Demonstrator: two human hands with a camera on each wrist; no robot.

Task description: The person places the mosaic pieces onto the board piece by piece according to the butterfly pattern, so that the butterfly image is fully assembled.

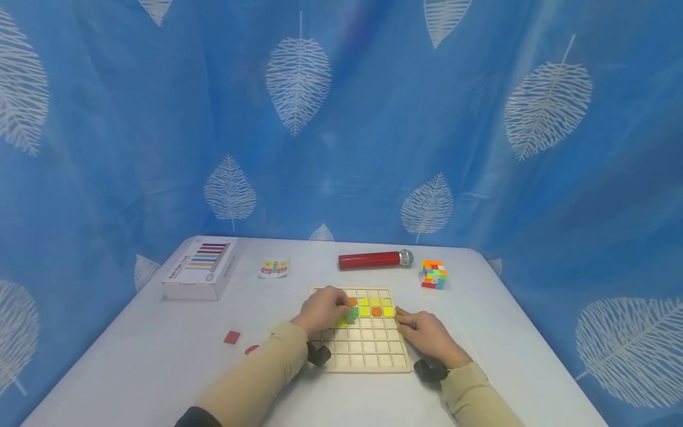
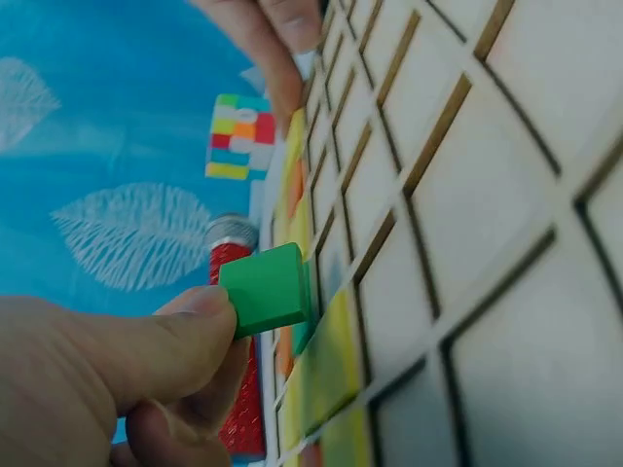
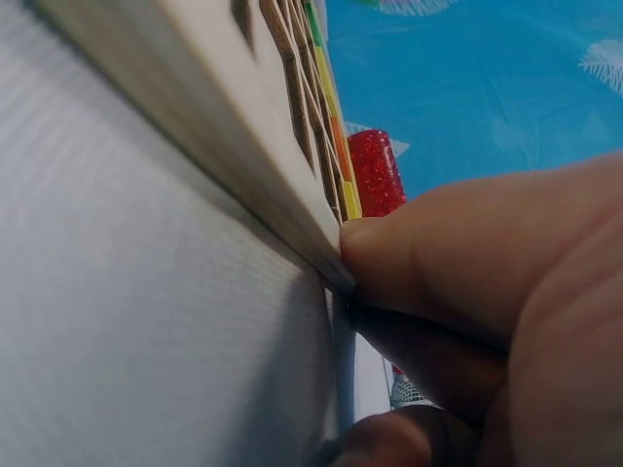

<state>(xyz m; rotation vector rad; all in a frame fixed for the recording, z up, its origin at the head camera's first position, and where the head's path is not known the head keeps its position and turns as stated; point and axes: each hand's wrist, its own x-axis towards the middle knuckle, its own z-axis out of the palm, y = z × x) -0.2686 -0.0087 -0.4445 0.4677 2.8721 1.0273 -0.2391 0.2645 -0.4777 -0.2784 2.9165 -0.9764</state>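
A wooden grid board lies on the table, with yellow square tiles and orange round tiles in some cells of its far rows. My left hand reaches over the board's left part and pinches a green square tile between thumb and finger. In the left wrist view that tile is tilted, close over the far cells. My right hand grips the board's right edge, its thumb at the top rim and the other fingers lower at the side.
Left of the board lie a red square tile and a red round tile, the latter partly behind my sleeve. A white box, a small patterned card, a red microphone and a puzzle cube stand farther back.
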